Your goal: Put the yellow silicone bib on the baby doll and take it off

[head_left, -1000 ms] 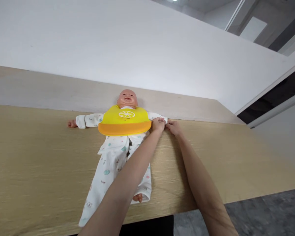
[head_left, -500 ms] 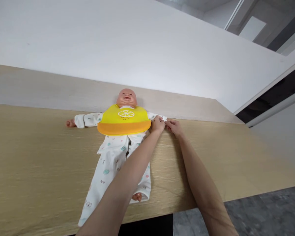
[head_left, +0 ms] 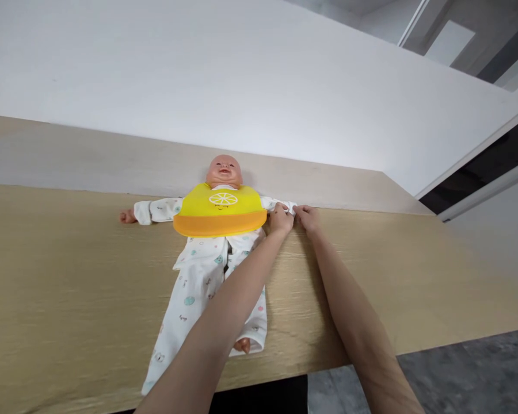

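Note:
A baby doll lies on its back, dressed in white printed pajamas. Over its chest sits a yellow bib with an orange pocket and a lemon-slice print. My left hand is closed on the doll's sleeve, on the arm at the right of the picture. At the cuff of that sleeve, my right hand pinches the white fabric. The doll's hand on that side is hidden by the cuff and my fingers. Its other hand shows beyond a folded cuff.
The doll lies on a wooden tabletop, with a pale raised strip along the back and a white wall panel behind. The table's front edge is close to me; grey floor shows at lower right.
My fingers have shifted slightly at the cuff, with the right hand a little higher on it. The whole view has drifted slightly; the doll lies as before.

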### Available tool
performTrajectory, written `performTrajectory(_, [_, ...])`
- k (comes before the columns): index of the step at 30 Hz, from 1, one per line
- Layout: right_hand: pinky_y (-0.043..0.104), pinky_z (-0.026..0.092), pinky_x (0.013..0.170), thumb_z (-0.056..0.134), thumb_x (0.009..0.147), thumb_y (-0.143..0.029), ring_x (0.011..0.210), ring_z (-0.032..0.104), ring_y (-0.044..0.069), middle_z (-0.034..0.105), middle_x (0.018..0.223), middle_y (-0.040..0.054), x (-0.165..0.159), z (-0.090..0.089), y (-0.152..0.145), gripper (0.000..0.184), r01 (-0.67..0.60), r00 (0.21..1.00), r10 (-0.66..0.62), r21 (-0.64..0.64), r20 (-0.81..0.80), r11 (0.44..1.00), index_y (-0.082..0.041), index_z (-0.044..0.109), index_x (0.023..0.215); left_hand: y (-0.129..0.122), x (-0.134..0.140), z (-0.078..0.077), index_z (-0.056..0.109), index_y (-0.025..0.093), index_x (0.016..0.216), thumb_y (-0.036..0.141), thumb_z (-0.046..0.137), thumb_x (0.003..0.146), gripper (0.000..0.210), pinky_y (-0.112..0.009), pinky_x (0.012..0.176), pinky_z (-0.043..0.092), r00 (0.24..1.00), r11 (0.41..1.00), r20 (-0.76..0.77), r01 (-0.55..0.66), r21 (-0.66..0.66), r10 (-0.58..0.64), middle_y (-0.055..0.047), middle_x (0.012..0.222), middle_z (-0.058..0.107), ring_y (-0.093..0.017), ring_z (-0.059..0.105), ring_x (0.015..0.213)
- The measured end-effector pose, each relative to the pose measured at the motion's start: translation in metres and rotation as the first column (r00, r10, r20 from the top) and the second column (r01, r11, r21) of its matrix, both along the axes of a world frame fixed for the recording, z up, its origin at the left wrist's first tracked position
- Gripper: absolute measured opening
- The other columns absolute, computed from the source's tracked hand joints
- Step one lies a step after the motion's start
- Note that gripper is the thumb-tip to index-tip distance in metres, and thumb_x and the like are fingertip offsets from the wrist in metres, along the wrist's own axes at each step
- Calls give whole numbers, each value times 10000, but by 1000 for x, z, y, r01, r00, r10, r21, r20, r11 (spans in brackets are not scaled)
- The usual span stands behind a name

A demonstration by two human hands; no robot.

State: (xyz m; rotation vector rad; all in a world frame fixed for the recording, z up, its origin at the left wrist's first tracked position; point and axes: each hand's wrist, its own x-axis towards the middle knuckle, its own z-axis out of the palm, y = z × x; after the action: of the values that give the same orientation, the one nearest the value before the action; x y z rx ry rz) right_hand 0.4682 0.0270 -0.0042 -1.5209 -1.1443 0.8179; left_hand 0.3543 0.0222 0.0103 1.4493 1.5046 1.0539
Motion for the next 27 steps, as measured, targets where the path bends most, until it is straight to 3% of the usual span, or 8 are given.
performTrajectory(9, [201, 247, 454, 561, 738, -479, 432, 310, 50, 401, 462, -45, -1, 3, -4, 369, -152, 987, 152, -7, 45, 988, -164, 492, 559, -9, -3, 5, 494, 225, 797, 176, 623, 739, 149, -332, 862, 434, 997, 999, -80, -15, -28, 13, -114, 984, 667, -255, 612, 1014])
performTrajectory(13, [205, 335, 550, 588, 712, -372, 506, 431, 71, 518, 510, -5, -1, 9, -10, 316, -200, 957, 218, -108, 193, 974, -144, 525, 502, -9, -8, 10, 502, 213, 796, 140, 579, 740, 120, -355, 850, 435, 990, 996, -115, -82, -26, 78, -149, 1021, 657, -278, 613, 1020])
performTrajectory(16, [205, 356, 617, 614, 675, -317, 577, 475, 84, 551, 538, 3, 0, 11, -12, 275, -203, 943, 226, -115, 246, 972, -134, 552, 478, -11, -11, 20, 499, 217, 806, 95, 567, 710, 170, -348, 830, 441, 996, 994, -34, -81, -74, 79, -130, 984, 662, -266, 618, 992])
performTrajectory(20, [215, 359, 619, 628, 653, -305, 584, 483, 94, 557, 534, 3, 0, 9, -12, 240, -216, 932, 247, -142, 264, 966, -133, 562, 499, -27, -14, 53, 500, 215, 852, 91, 504, 710, 189, -298, 695, 468, 994, 994, 112, -4, -111, 17, -75, 878, 660, -201, 635, 810])
performTrajectory(22, [222, 367, 604, 632, 663, -343, 568, 494, 99, 569, 546, 8, 1, 6, -12, 240, -230, 934, 262, -153, 243, 961, -135, 579, 556, -40, -21, 80, 499, 202, 910, 81, 466, 695, 249, -277, 598, 454, 954, 984, 283, 139, -113, -103, -46, 801, 647, -165, 608, 662])
performTrajectory(25, [230, 387, 620, 637, 679, -389, 600, 526, 111, 595, 604, 21, 2, 1, -10, 272, -265, 919, 297, -150, 259, 952, -139, 592, 580, -56, -52, 119, 516, 188, 941, 87, 471, 649, 313, -251, 559, 432, 869, 951, 390, 295, 88, -305, 8, 652, 612, -136, 555, 570])
performTrajectory(27, [231, 399, 673, 646, 675, -382, 681, 558, 120, 636, 705, 33, 2, 0, -9, 276, -268, 902, 295, -127, 315, 955, -143, 590, 548, -58, -87, 135, 542, 180, 939, 105, 500, 628, 322, -246, 564, 432, 875, 942, 360, 263, 209, -324, 19, 626, 611, -123, 532, 549])
